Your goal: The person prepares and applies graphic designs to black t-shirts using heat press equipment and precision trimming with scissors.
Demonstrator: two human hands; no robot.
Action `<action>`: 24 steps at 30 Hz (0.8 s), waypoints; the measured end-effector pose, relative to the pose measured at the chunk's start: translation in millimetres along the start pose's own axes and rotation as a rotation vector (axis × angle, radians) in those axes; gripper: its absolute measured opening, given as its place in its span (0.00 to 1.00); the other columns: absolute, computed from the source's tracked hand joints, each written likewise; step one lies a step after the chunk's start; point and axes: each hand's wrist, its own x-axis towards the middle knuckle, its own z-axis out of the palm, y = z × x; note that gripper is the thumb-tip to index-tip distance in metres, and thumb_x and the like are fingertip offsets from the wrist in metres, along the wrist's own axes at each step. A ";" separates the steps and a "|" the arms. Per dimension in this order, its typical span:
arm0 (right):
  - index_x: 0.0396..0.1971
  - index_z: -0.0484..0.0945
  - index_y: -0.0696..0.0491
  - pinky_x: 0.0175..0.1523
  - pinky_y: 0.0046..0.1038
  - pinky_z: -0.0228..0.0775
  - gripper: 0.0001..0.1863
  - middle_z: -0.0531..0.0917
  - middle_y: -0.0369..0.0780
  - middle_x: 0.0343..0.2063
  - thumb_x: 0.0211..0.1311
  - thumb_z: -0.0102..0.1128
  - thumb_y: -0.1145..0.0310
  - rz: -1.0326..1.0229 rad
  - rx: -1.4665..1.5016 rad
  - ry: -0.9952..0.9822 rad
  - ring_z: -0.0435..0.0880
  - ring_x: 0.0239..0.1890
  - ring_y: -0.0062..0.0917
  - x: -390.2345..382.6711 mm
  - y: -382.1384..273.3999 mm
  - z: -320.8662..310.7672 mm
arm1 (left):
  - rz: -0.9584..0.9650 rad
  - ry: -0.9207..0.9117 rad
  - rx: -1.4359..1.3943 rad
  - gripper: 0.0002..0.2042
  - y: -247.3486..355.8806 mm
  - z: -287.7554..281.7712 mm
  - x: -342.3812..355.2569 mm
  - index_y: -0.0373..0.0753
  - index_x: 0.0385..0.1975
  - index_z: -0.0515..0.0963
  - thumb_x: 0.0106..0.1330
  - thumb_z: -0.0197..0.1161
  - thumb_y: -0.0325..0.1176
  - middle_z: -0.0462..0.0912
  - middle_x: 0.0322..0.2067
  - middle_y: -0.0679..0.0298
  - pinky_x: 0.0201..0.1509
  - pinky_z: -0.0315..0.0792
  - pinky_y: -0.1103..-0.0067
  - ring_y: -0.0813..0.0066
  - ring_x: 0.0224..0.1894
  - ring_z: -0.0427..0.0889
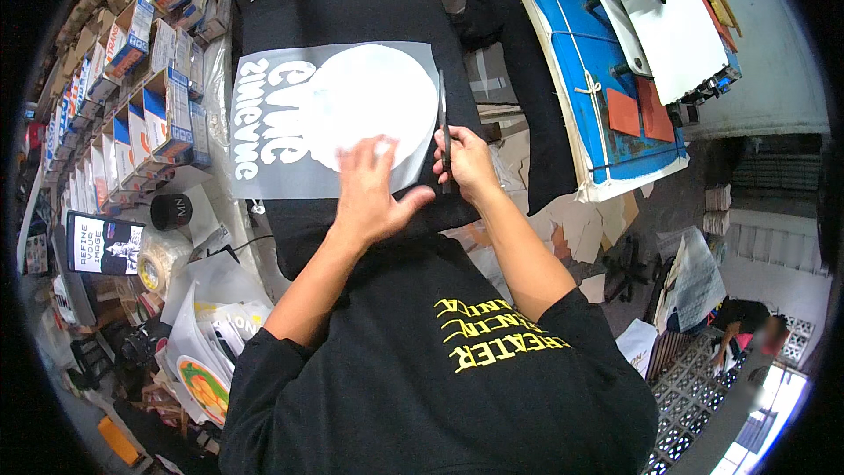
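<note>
A black T-shirt (281,13) lies spread in front of me. On it rests a translucent transfer sheet (264,185) with a large white disc (374,97) and white lettering at its left. My left hand (378,193), slightly blurred, is over the lower part of the disc with fingers spread and holds nothing; whether it touches the sheet I cannot tell. Beside the sheet's right edge, my right hand (462,163) grips what looks like scissors (443,105), seen edge-on with a long thin blade pointing away from me.
At the left stand rows of open cardboard boxes (163,114), a phone-like screen (104,244), a dark round container (170,210) and a tape roll (158,266). A blue board (607,154) with a white-topped machine (686,35) is at the right. Another person (747,325) bends at the far lower right.
</note>
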 end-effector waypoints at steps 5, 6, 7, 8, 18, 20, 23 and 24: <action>0.65 0.67 0.56 0.28 0.25 0.78 0.25 0.85 0.39 0.38 0.75 0.57 0.60 -0.123 -0.225 0.231 0.84 0.29 0.21 -18.4 -24.4 -45.6 | -0.190 -0.046 0.376 0.33 -62.4 4.1 19.3 0.37 0.62 0.72 0.69 0.57 0.60 0.59 0.72 0.46 0.74 0.32 0.37 0.43 0.76 0.50; 0.64 0.67 0.56 0.29 0.25 0.77 0.24 0.85 0.39 0.38 0.75 0.57 0.61 -0.159 -0.297 0.241 0.84 0.30 0.20 -24.7 -22.7 -63.9 | -0.125 -0.082 0.375 0.33 -75.3 -0.4 26.0 0.37 0.61 0.74 0.69 0.56 0.60 0.60 0.72 0.47 0.74 0.31 0.36 0.44 0.77 0.48; 0.64 0.68 0.55 0.29 0.24 0.76 0.23 0.84 0.38 0.36 0.74 0.58 0.64 -0.150 -0.232 0.138 0.83 0.29 0.20 -33.1 -15.9 -83.9 | -0.091 -0.107 0.388 0.30 -83.9 -10.4 33.2 0.37 0.59 0.75 0.69 0.58 0.58 0.63 0.72 0.52 0.74 0.28 0.35 0.44 0.78 0.46; 0.63 0.68 0.55 0.28 0.25 0.76 0.20 0.83 0.38 0.33 0.75 0.55 0.68 -0.128 -0.136 -0.028 0.83 0.28 0.20 -38.9 2.0 -108.2 | -0.060 -0.159 0.459 0.30 -84.2 -23.2 45.3 0.38 0.57 0.77 0.66 0.63 0.57 0.64 0.72 0.57 0.76 0.28 0.38 0.48 0.79 0.46; 0.63 0.71 0.56 0.27 0.21 0.75 0.24 0.81 0.37 0.35 0.72 0.62 0.62 0.067 0.056 -0.317 0.83 0.28 0.19 -107.4 93.6 -58.4 | 0.338 -0.110 0.117 0.24 -87.5 -15.7 64.9 0.42 0.52 0.78 0.56 0.75 0.42 0.75 0.63 0.58 0.78 0.46 0.48 0.53 0.73 0.64; 0.63 0.70 0.57 0.26 0.20 0.74 0.26 0.81 0.37 0.33 0.72 0.62 0.61 0.070 0.124 -0.234 0.82 0.27 0.18 -100.4 91.1 -34.6 | 0.392 -0.108 0.028 0.24 -54.1 9.7 55.3 0.43 0.50 0.78 0.53 0.76 0.38 0.77 0.59 0.58 0.75 0.51 0.45 0.53 0.70 0.67; 0.64 0.69 0.58 0.23 0.20 0.73 0.28 0.80 0.36 0.30 0.72 0.62 0.59 0.039 0.101 -0.162 0.81 0.24 0.17 -95.7 85.5 -15.3 | 0.362 -0.133 0.031 0.24 -24.8 29.9 43.9 0.42 0.48 0.77 0.50 0.76 0.33 0.76 0.59 0.59 0.74 0.54 0.47 0.55 0.69 0.68; 0.63 0.69 0.59 0.23 0.19 0.72 0.28 0.80 0.35 0.30 0.72 0.62 0.59 0.039 0.082 -0.155 0.80 0.24 0.17 -96.2 82.7 -14.7 | 0.354 -0.121 0.035 0.23 -22.4 34.3 42.4 0.42 0.48 0.77 0.51 0.76 0.33 0.76 0.58 0.60 0.74 0.55 0.48 0.55 0.69 0.68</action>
